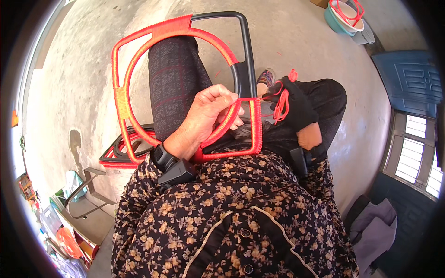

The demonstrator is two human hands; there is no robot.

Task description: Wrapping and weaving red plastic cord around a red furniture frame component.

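A rounded-square frame with an inner ring point(157, 28) lies tilted over my lap. Red cord wraps most of it, while its upper right part shows bare black. An orange-toned band covers the joint on its left side. My left hand point(206, 111) is closed around the ring's right part, thumb and forefinger pinching beside a taut red strand. That strand runs across the ring and the outer bar toward my right hand point(296, 106), which wears a black glove. Its fingers are closed on a looped hank of red cord point(281, 104) just right of the frame.
Several similar frames point(121, 152) are stacked at my left, near a bent metal bracket point(88, 194). At the upper right, a basin point(338, 21) holds red-wrapped pieces. A blue panelled door point(408, 76) and a grey cloth point(375, 227) are on the right.
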